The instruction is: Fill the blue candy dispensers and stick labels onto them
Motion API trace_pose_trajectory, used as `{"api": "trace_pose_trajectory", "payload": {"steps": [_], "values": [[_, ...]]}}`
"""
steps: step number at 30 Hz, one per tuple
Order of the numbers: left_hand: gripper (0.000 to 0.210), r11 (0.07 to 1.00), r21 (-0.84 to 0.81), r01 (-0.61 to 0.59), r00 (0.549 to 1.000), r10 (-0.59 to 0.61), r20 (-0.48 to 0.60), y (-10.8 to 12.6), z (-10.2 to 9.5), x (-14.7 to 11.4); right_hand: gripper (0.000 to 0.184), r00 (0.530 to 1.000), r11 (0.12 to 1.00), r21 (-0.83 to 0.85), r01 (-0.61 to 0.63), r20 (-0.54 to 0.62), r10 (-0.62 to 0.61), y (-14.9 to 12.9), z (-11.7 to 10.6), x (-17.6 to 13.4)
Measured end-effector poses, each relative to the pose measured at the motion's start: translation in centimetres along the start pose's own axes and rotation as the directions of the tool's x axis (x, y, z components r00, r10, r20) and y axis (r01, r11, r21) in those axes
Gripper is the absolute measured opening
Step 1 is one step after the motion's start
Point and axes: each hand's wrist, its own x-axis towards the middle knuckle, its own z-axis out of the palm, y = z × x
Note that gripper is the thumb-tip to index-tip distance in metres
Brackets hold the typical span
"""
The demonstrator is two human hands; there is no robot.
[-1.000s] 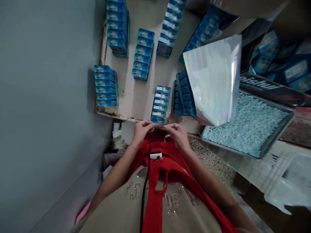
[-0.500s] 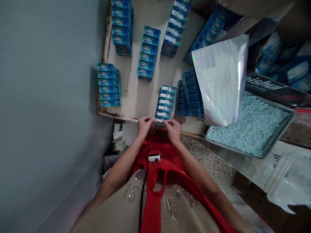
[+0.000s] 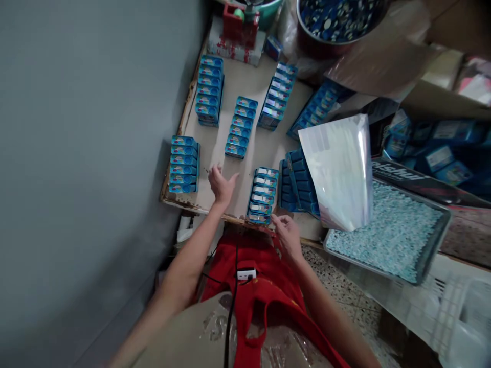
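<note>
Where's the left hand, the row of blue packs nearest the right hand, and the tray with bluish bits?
Left hand (image 3: pixel 222 188), head view: middle of the hand.
Row of blue packs (image 3: pixel 263 198), head view: around its middle.
Tray (image 3: pixel 430 248), head view: its dark right wall.

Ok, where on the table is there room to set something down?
Bare table shows between the left front boxes and the white-striped front boxes, with the left hand over part. Narrow strips flank the middle boxes. Rightward is crowded: dark-blue stack, shiny bag, pellet tray.

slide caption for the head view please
Left hand open over the table, right hand beside a row of blue packs.
</note>
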Motion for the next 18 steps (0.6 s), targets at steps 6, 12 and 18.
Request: {"api": "trace_pose_trajectory", "payload": {"steps": [6,12,18], "values": [[0.100,0.956,0.175,-0.234,0.970,0.217,0.108,9.9,3.8,10.9,0.048,0.990,0.990,0.130,-0.060,0.132,0.043,-4.3,2.2,-1.1],[0.122,0.957,0.276,-0.084,0.994,0.061,0.094,14.4,11.1,18.9,0.051,0.982,0.977,0.158,-0.145,0.142,0.122,-3.9,0.6,-1.7],[0.109,0.853,0.446,-0.270,0.959,0.198,0.202,13.8,11.4,19.3,0.051,0.972,0.943,0.249,-0.222,0.127,0.196,-1.2,-3.6,-1.7]]}}
